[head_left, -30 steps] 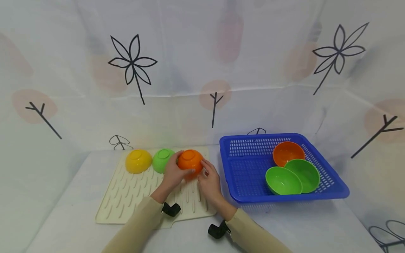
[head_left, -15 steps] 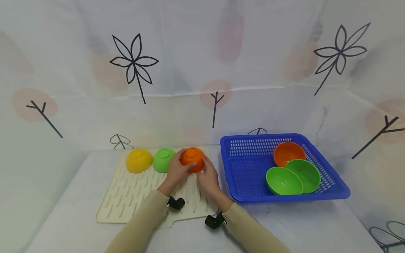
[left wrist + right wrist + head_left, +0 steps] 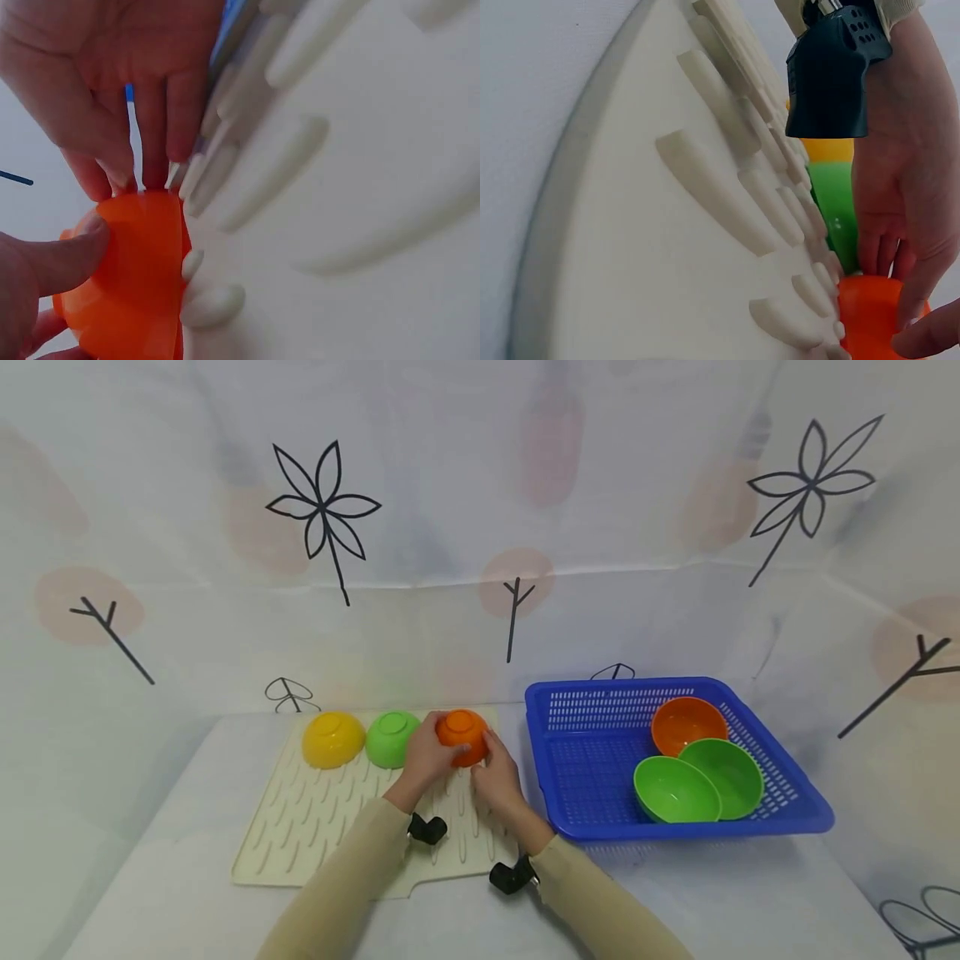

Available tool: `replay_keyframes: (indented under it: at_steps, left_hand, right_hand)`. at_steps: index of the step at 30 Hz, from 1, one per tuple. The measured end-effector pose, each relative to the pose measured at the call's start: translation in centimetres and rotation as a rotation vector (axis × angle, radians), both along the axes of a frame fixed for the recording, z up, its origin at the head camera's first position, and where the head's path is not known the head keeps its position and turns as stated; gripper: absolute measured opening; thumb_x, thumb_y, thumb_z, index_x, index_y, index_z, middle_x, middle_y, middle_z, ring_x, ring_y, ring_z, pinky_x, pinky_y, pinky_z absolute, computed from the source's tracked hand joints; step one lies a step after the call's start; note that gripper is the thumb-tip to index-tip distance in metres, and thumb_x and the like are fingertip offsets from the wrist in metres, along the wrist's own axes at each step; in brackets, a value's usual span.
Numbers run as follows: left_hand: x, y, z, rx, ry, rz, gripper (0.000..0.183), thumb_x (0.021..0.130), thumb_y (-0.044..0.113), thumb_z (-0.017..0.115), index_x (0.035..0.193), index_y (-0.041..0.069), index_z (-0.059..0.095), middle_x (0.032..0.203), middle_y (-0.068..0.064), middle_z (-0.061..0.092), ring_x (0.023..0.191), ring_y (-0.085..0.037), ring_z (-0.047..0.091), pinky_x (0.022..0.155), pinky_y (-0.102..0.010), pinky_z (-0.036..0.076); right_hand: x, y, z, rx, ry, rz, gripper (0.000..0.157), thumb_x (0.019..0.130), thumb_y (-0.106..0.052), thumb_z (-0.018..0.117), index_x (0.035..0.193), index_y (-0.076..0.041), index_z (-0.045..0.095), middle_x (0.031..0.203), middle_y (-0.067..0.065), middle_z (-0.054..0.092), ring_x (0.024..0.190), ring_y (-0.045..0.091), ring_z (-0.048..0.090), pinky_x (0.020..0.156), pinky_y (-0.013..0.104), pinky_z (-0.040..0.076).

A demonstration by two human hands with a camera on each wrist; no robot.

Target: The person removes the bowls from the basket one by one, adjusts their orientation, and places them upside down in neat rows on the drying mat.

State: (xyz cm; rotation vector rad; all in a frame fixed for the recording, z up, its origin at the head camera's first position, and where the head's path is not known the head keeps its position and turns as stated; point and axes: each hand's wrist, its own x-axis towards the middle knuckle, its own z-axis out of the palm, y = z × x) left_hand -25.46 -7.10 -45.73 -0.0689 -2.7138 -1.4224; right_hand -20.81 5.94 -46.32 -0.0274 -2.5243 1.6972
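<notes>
An orange bowl (image 3: pixel 462 728) stands upside down at the far right of a cream ridged draining mat (image 3: pixel 300 835). My left hand (image 3: pixel 426 758) holds it from the left, with the thumb pressed on its side and the fingers behind, as the left wrist view shows. On the other side, my right hand (image 3: pixel 498 777) touches the bowl with fairly straight fingertips near the rim (image 3: pixel 142 195). In the left wrist view, the rim lies against the mat's ridges. To the left of it sit an upturned green bowl (image 3: pixel 388 745) and an upturned yellow bowl (image 3: pixel 333 742).
To the right stands a blue plastic basket (image 3: pixel 585 760). In its right part lie another orange bowl (image 3: pixel 686 727) and two green bowls (image 3: pixel 675 789), openings up. A white patterned cloth (image 3: pixel 435 635) hangs behind the table. Each wrist carries a small black camera (image 3: pixel 427 829).
Both hands have brought the orange bowl slightly back and to the right, setting it down at the mat's far edge. The other bowls keep their places.
</notes>
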Motion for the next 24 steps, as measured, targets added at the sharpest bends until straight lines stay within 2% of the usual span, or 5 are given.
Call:
replay_keyframes:
  at_steps: [8,14,24]
  left_hand:
    - [0.0,-0.1,0.3,-0.137,0.033,-0.043,0.062,0.082,0.017,0.083,0.133,0.003,0.05,0.13,-0.018,0.061,0.117,-0.034,0.058,0.102,-0.048,0.047]
    - [0.3,-0.1,0.6,-0.154,0.009,-0.036,0.062,0.082,0.017,0.084,0.133,0.004,0.05,0.131,-0.018,0.06,0.118,-0.034,0.058,0.103,-0.048,0.046]
    - [0.5,-0.2,0.7,-0.166,0.023,-0.054,0.06,0.083,0.017,0.082,0.132,0.004,0.05,0.129,-0.016,0.061,0.115,-0.032,0.059,0.102,-0.046,0.048]
  right_hand:
    - [0.8,0.2,0.2,-0.042,0.005,0.017,0.067,0.081,0.013,0.054,0.146,0.009,0.04,0.156,0.02,0.034,0.143,0.037,0.032,0.115,0.05,0.028]
    - [1.6,0.1,0.8,-0.024,-0.029,0.022,0.06,0.086,0.01,0.056,0.145,0.005,0.045,0.153,0.021,0.04,0.139,0.038,0.038,0.112,0.052,0.034]
    - [3.9,-0.5,3.8,-0.081,0.06,0.111,0.055,0.089,0.008,0.056,0.143,0.005,0.048,0.148,0.019,0.047,0.138,0.034,0.042,0.106,0.052,0.04]
